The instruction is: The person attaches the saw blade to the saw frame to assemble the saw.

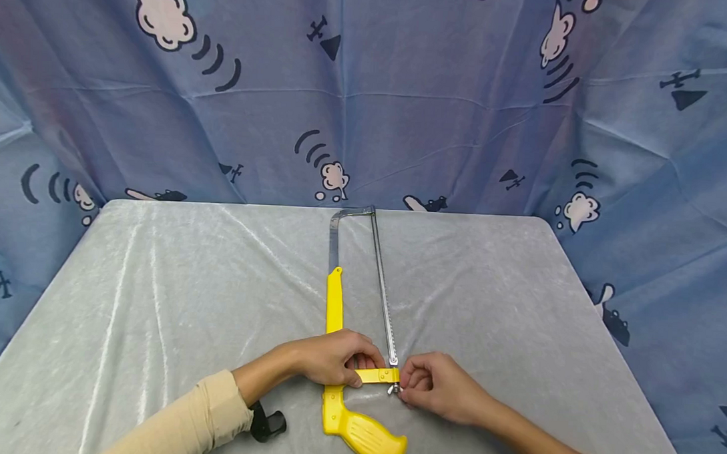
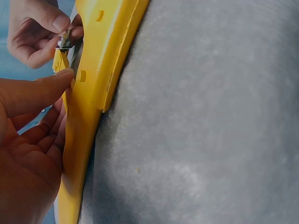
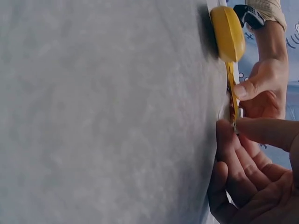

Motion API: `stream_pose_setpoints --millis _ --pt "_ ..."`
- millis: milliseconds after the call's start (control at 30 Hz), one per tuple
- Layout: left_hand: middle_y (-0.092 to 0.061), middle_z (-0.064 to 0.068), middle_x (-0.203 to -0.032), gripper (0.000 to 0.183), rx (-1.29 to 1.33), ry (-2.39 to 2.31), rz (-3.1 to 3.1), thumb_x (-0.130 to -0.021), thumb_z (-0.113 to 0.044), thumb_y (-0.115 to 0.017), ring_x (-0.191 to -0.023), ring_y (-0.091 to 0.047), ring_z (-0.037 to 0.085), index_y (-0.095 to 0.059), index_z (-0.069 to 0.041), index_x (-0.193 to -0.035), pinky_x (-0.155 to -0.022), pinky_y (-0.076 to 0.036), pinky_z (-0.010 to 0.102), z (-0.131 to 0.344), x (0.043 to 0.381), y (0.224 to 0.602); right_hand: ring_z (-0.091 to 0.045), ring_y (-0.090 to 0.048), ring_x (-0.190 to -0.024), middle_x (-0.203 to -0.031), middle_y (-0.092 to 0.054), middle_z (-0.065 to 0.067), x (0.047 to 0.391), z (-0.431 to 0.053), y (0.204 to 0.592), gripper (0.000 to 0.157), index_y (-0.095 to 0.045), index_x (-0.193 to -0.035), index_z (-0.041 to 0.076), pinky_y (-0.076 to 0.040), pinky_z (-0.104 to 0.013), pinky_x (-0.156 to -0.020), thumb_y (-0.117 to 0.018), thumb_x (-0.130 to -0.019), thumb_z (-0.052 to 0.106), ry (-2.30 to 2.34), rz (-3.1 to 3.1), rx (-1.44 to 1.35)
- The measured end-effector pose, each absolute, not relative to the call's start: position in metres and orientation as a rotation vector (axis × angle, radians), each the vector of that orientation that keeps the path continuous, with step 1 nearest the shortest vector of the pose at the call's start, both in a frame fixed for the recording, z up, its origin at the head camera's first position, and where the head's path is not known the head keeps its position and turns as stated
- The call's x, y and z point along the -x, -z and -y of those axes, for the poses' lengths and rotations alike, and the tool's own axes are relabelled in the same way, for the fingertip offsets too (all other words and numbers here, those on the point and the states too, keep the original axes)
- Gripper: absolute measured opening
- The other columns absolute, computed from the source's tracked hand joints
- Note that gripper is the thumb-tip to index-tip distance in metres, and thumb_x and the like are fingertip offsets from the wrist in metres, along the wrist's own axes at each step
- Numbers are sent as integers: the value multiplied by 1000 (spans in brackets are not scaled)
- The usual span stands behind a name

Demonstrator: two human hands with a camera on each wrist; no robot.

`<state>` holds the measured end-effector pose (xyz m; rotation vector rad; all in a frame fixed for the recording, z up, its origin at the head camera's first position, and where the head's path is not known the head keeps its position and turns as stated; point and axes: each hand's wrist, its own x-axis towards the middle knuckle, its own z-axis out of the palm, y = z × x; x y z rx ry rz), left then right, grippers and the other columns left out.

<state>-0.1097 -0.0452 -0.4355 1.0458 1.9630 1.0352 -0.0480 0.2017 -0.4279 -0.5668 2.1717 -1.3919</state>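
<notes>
A hacksaw with a yellow frame (image 1: 335,299) lies on the table, its yellow handle (image 1: 373,441) toward the person and its metal blade (image 1: 383,288) running along the right side. My left hand (image 1: 335,356) lies across the frame and pinches the yellow crosspiece (image 1: 373,375) between thumb and fingers. At the blade's near end sits a silver wing nut (image 1: 394,389). My right hand (image 1: 445,389) holds the wing nut between thumb and forefinger. In the right wrist view, the fingertips (image 3: 224,128) meet at the crosspiece's end and cover most of the nut.
A pale grey cloth covers the table (image 1: 487,291). Behind and at both sides hangs a blue patterned curtain (image 1: 415,122). A black strapped device (image 1: 268,424) is on the left wrist, close to the saw handle. The saw's far end reaches the table's back edge.
</notes>
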Motion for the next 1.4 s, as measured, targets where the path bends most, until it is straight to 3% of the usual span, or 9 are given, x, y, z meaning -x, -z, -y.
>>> stream_pose_setpoints --millis 467,1033,1400 --pt "-60 -10 -93 34 -1054 -1034 -1968 -83 8 -72 -83 -55 0 -70 -10 -113 -75 -50 18 45 110 437 0 -53 -58 -65 -58 10 42 -192 423 20 -62 -77 12 -49 -21 -54 -79 -78 0 1203 -2436 559" --pt "-60 -10 -91 35 -1071 -1033 -1976 -82 8 -73 -82 -55 0 -70 -10 -113 -74 -50 18 45 110 438 -1 -57 -59 -67 -58 10 41 -189 421 27 -59 -76 10 -52 -22 -54 -86 -75 14 1188 -2457 559" --pt "-60 -10 -92 35 -1069 -1035 -1975 -82 8 -73 -83 -55 -1 -70 -9 -113 -75 -50 18 46 110 438 2 -50 -54 -61 -55 14 42 -184 420 34 -56 -71 11 -44 -20 -49 -86 -75 26 1141 -2535 573"
